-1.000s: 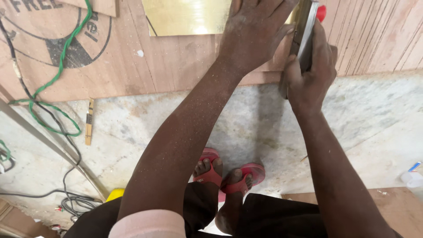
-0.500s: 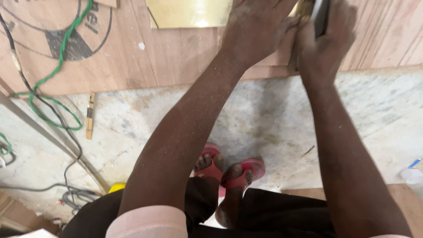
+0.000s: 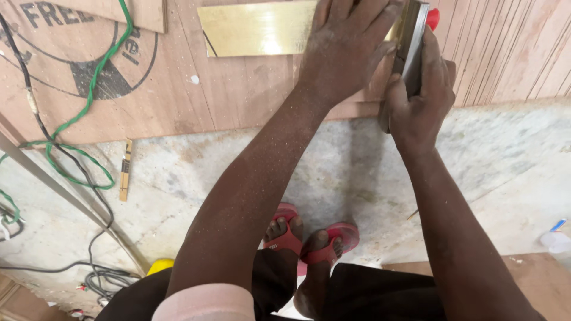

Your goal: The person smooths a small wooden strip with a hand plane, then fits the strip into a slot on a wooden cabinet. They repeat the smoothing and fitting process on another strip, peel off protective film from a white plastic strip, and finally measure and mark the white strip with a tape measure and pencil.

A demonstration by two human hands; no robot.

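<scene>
My left hand (image 3: pixel 348 44) presses flat, fingers spread, on the right end of a shiny gold-coloured strip (image 3: pixel 256 28) that lies on a plywood sheet (image 3: pixel 226 89). My right hand (image 3: pixel 419 101) is closed around a flat metal tool (image 3: pixel 413 35) with a red tip, held upright against the strip's right end, just beside my left hand. The tool's lower part is hidden in my fist.
Green cable (image 3: pixel 89 101) and black cables (image 3: pixel 35 119) loop over the plywood and stone floor (image 3: pixel 505 166) at left. A small wooden stick (image 3: pixel 124 169) lies on the floor. My feet in red sandals (image 3: pixel 309 238) stand below. A wooden board (image 3: pixel 523 279) sits at lower right.
The view has shifted a little, showing more of the gold strip. Both hands stay together at the strip's right end; the right hand has moved slightly along with the tool.
</scene>
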